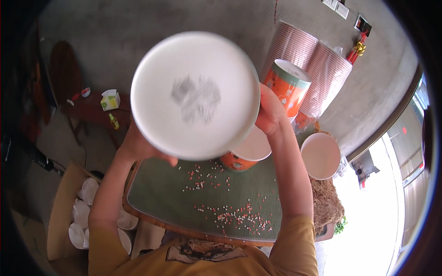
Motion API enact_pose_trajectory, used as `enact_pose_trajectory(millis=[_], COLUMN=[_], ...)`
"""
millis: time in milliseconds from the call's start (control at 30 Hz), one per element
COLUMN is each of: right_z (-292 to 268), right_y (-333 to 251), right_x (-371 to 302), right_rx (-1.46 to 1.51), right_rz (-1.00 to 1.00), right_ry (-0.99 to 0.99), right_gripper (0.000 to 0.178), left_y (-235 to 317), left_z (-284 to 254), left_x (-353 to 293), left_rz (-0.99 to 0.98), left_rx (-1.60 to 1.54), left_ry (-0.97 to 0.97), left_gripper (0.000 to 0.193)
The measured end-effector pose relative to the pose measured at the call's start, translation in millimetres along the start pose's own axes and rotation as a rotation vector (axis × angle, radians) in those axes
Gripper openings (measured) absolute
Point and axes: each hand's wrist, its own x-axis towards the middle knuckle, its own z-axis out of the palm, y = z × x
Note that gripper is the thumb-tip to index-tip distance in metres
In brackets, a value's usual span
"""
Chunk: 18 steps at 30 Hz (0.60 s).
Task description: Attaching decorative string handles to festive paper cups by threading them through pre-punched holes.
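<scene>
Close in front of me is a paper bucket (193,133) with its round white base facing me. Blurred grey print marks the middle of the base, and the walls behind it are hidden. My left hand (140,145) grips its lower left side, the thumb showing below the rim. On the right side my right hand (270,110) is closed around it, with the fingers partly hidden. Just below and behind it, an orange paper bucket (239,164) with a pale inside stands on the green-topped table (161,195). Small red and white beads (244,218) lie scattered nearer me.
Tall stacks of paper buckets (324,76) in plastic stand at the back right, beside an upside-down orange bucket (287,87). Another bucket (321,156) opens toward me near brown stringy material (327,202). At lower left, a cardboard box (62,216) holds white wrapped items.
</scene>
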Motion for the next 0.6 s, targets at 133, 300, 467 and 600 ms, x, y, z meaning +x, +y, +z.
enact_pose_trajectory(millis=[133, 300, 467, 600], right_z=[1.9, -6.7, -29.3, -40.4], right_y=[-2.7, -8.9, -13.2, -4.1], right_x=[29.2, 43.4, 49.9, 50.7], right_rx=[-0.001, -0.409, -0.781, -0.785], right_rz=[-0.031, -0.142, -0.163, -0.122], right_ry=[-0.006, 0.083, 0.100, -0.009], right_gripper=[0.026, 0.029, 0.032, 0.029], left_y=[-29.8, -56.8, -82.7, -87.2], left_z=[3.4, -9.2, -18.3, -17.8], left_x=[68.3, 120.0, 128.8, 141.4], left_rz=[-0.321, -0.087, -0.167, -0.172], left_rx=[-0.150, -0.291, -0.339, -0.402], left_ry=[0.450, 0.581, 0.592, 0.606], left_gripper=[0.122, 0.132, 0.124, 0.121])
